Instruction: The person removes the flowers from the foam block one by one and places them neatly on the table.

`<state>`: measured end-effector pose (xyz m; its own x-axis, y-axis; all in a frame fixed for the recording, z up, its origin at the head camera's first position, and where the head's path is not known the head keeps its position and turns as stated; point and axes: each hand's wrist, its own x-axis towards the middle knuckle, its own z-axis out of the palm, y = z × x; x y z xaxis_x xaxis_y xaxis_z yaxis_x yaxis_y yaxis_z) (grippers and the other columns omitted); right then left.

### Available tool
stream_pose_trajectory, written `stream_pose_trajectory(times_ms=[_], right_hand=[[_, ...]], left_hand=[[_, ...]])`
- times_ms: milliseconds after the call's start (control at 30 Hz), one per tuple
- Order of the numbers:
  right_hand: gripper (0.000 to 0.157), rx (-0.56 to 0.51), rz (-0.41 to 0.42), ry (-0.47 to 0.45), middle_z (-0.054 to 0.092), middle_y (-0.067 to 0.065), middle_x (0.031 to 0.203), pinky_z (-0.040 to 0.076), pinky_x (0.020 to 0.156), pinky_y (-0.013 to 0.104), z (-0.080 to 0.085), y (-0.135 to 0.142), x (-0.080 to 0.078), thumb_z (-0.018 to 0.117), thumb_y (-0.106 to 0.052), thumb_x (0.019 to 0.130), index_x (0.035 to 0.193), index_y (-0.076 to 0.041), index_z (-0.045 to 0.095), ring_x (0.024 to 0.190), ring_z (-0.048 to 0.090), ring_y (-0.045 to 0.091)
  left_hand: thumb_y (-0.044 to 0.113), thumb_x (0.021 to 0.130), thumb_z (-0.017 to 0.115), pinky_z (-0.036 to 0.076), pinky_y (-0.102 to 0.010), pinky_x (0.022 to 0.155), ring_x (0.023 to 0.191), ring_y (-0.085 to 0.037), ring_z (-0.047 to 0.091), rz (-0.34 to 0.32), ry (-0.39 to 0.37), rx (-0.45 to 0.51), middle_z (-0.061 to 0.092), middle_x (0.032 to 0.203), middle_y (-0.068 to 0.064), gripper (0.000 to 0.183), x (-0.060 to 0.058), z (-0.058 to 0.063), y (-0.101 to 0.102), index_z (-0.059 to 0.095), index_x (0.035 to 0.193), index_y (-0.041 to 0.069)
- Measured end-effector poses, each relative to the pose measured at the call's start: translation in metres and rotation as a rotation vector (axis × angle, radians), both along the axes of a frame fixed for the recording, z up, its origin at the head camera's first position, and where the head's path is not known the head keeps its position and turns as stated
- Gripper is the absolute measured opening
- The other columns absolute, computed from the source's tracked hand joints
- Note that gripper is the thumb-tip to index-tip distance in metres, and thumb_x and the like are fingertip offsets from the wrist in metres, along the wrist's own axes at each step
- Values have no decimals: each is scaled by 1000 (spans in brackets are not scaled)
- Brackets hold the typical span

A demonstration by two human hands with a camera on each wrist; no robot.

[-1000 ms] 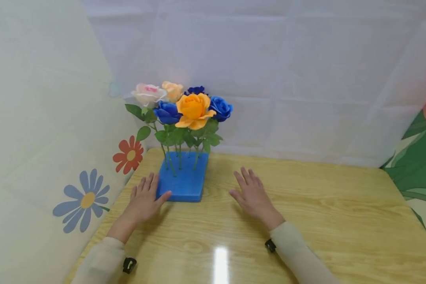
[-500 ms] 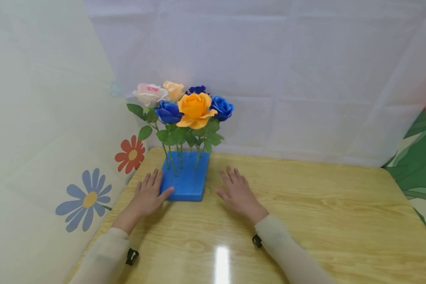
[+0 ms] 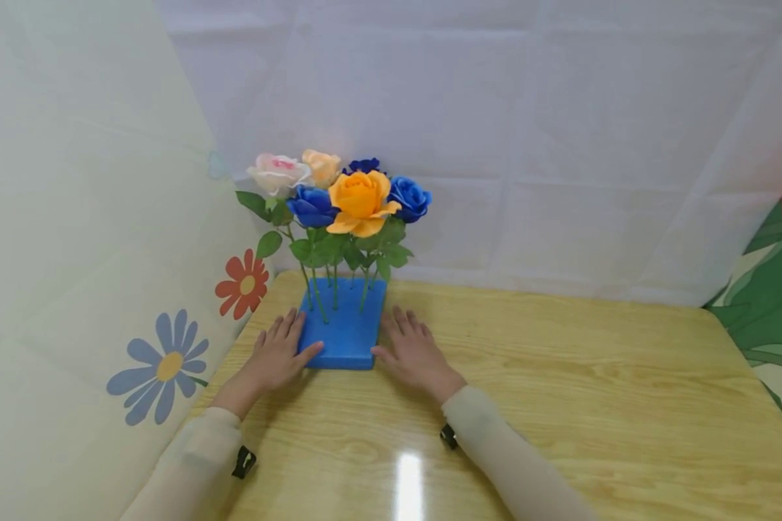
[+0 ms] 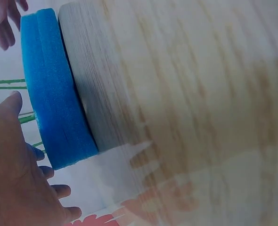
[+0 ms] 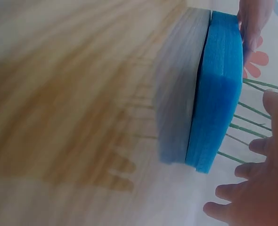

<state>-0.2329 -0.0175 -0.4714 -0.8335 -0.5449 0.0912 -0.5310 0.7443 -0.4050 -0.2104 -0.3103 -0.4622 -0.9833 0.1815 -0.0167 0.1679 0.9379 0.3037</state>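
1. A pale cloth (image 3: 593,108) formed the backdrop to a wood-grain table (image 3: 593,383); a blue printed daisy (image 3: 169,366) marked the panel at left.
2. The blue block (image 3: 339,344) lay flat near the table's rear left corner. Green stems (image 4: 27,118) stood in its far portion.
3. The orange rose (image 3: 362,201) stood foremost, with a pale pink rose (image 3: 277,174) behind it at left.
4. The left hand (image 3: 279,358) lay along the block's left side, fingers extended and slightly spread, thumb over the near left corner. It pinched nothing.
5. The right hand (image 3: 417,358) lay at the right side, fingers straight and spaced, thumb at the near right corner. Actual contact could not be confirmed.
6. As judged, the step in hand was bracing the block from both sides. It called for equal, light pressure, applied low on the side faces.
7. Matched hand positions likely kept the block from turning; one-sided force risked skewing it.
8. The tall blooms probably made the assembly top-heavy. Slow, level handling was advisable, with fingers kept clear of the stems.
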Motion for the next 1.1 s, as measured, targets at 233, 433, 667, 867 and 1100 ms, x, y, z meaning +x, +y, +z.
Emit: stream_pose_trajectory(times_ms=[233,433,667,867,1100], right_hand=[[71,21,10,-5,10,18,169,19,122,56,-3,-13,-1,31,-57,107,163,-14,20,154,12,42],[71,40,20,1,12,20,168,24,120,56,-2,-23,-3,33,-56,107,162,-13,23,153,17,42],[71,64,29,-33,9,17,169,24,121,53,-2,-31,-2,33,-56,107,162,-13,23,153,17,41],[70,85,37,-27,11,18,169,26,121,51,-5,-39,-3,34,-55,107,162,-12,25,151,23,42],[71,66,47,-70,8,22,168,29,120,46,-2,-43,-1,38,-53,107,162,-10,24,152,21,42]], left_hand=[[60,104,40,9,-75,114,149,-55,9,1,13,4,9,165,-30,89,-4,-3,1,14,160,-5],[61,104,38,9,-75,114,149,-56,8,11,-10,-7,8,166,-29,90,-7,-3,0,13,160,-5],[58,105,39,11,-76,113,148,-56,10,7,-11,-8,9,166,-29,87,-9,-7,0,13,160,-5],[55,106,40,13,-76,113,148,-57,12,-2,-13,-15,8,165,-31,85,-10,-5,2,15,159,-7],[54,106,40,23,-68,115,148,-57,12,-27,-50,67,1,164,-34,88,-11,-5,3,9,158,-10]])
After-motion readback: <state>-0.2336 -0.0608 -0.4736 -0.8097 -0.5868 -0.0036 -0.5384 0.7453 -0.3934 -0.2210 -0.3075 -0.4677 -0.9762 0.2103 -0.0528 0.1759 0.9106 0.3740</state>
